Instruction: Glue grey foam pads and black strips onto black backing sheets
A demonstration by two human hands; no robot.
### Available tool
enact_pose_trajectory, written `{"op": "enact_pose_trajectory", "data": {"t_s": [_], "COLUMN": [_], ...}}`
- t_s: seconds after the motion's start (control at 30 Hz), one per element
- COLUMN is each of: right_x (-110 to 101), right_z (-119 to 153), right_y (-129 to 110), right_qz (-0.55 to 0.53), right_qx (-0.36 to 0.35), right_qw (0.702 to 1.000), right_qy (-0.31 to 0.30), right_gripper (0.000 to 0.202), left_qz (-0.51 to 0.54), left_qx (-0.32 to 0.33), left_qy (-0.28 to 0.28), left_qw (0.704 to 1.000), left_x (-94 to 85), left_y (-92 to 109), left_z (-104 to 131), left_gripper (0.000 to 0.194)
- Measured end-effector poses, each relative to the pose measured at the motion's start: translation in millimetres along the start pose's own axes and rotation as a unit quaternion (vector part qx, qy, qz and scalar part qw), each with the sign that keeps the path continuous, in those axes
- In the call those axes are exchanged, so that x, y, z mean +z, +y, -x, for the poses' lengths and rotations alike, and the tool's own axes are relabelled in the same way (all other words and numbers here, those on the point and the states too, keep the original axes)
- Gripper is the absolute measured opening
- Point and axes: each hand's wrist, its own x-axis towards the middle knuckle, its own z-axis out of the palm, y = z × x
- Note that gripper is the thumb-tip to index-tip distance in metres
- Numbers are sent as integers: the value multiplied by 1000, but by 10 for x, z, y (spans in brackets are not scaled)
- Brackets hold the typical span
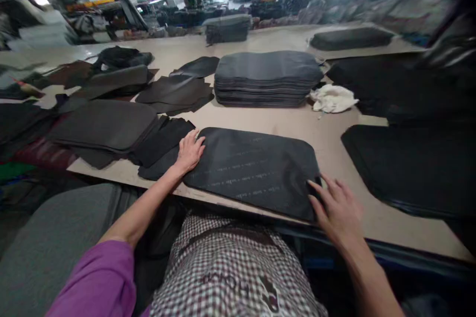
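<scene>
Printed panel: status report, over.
Left hand at left edge, right hand at right. Printed panel flat on table. Dark pieces close beside left hand.

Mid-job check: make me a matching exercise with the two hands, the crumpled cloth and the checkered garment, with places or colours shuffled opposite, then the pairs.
Things:
1. Left hand
2. Right hand
3. Crumpled cloth
4. Checkered garment

Places or colours:
A. White
B. At the printed panel's right end
C. Below the table's near edge in view
D. At that panel's left end

Pairs: 1-D, 2-B, 3-A, 4-C
</scene>
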Motion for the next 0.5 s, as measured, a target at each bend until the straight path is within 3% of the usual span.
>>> {"op": "enact_pose_trajectory", "data": {"t_s": [0.1, 0.2, 0.37, 0.5], "right_x": [-12, 21, 301, 567], "right_z": [-123, -427, -1047, -1181], "right_y": [158, 203, -66, -250], "right_qz": [-46, -61, -21, 39], "right_qx": [-18, -13, -6, -15], "right_qw": [999, 998, 999, 996], "right_qy": [1, 8, -37, -79], "right_gripper": [44, 52, 69, 74], "left_qz": [7, 26, 67, 59], "left_qx": [-33, -22, 94, 131], "left_qy": [-3, -2, -57, -84], "left_qw": [999, 999, 992, 986], "left_x": [-45, -108, -48, 154], "left_y": [7, 189, 714, 888], "left_z": [-76, -222, -487, -550], "left_gripper": [45, 53, 75, 85]}}
